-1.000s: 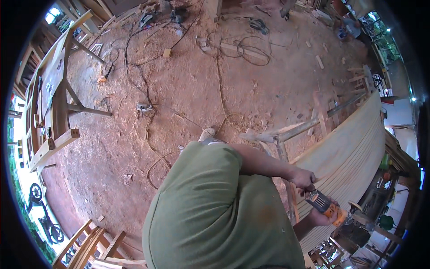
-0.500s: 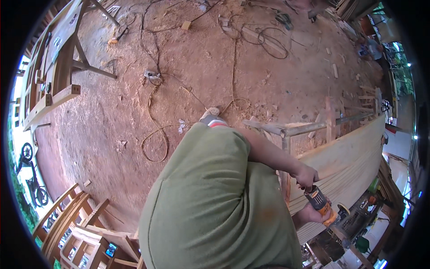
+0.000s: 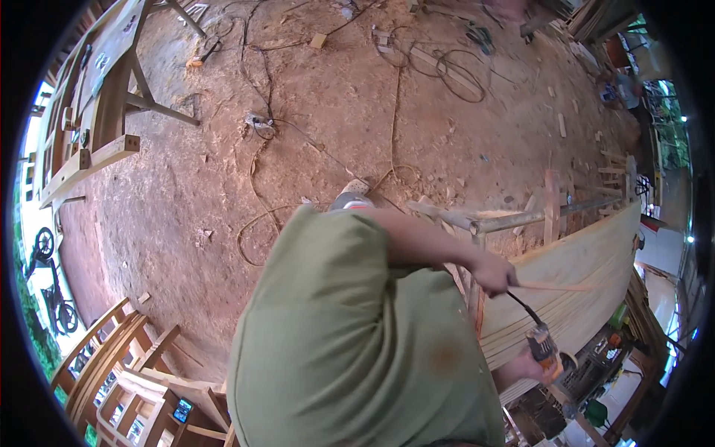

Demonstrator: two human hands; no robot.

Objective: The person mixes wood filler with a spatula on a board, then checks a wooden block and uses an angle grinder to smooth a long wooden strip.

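Observation:
My right hand (image 3: 525, 366) is closed around the body of an orange and black angle grinder (image 3: 542, 346), low on the right. A round disc (image 3: 569, 363) sits at the tool's far end. From its rear a black power cord (image 3: 526, 307) rises to my left hand (image 3: 494, 273), whose closed fingers meet it. A thin reddish-brown strip (image 3: 555, 286) juts rightward from beside those fingers; blur hides whether they hold it too. Beneath both hands lies a pale board (image 3: 596, 249), with several thin edges stacked along its near side.
A pole rail (image 3: 514, 222) runs behind the board. Cords loop over the dusty floor around a power strip (image 3: 258, 121). Wooden furniture frames (image 3: 112, 357) stand at the lower left, and a workbench (image 3: 97, 123) at the upper left. Another person (image 3: 622, 89) is far right.
My left hand has come off the grinder's rear and moved up and left along the cord. The grinder has shifted slightly right and down. The reddish-brown strip now shows beside the left hand.

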